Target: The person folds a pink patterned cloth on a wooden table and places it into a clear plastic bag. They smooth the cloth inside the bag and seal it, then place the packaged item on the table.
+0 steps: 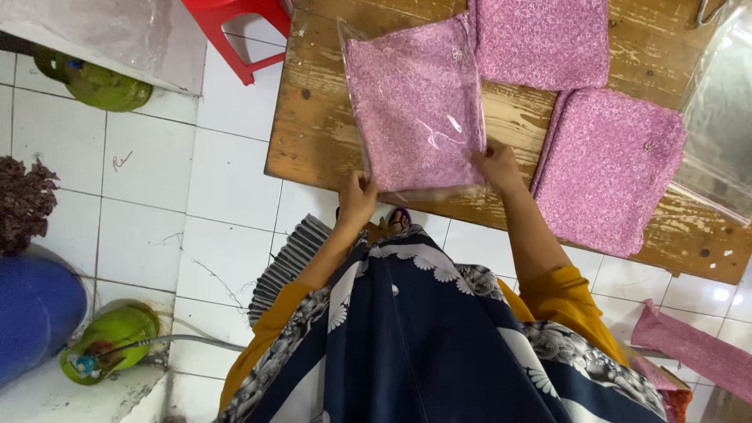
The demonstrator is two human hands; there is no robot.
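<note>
A folded pink patterned cloth in a clear plastic bag (415,102) lies on the wooden table (313,133). My left hand (356,200) grips the bag's near left corner at the table's edge. My right hand (495,163) pinches its near right corner. Two more folded pink cloths lie unbagged on the table: one at the far side (540,39), one to the right (607,168).
Clear empty plastic bags (717,110) lie at the table's right end. A red plastic stool (235,31) stands beyond the table's left end. Green gas cylinders (106,86) (110,341), a blue drum (35,313) and a striped mat (286,266) are on the white tiled floor. Pink cloth (693,348) lies at lower right.
</note>
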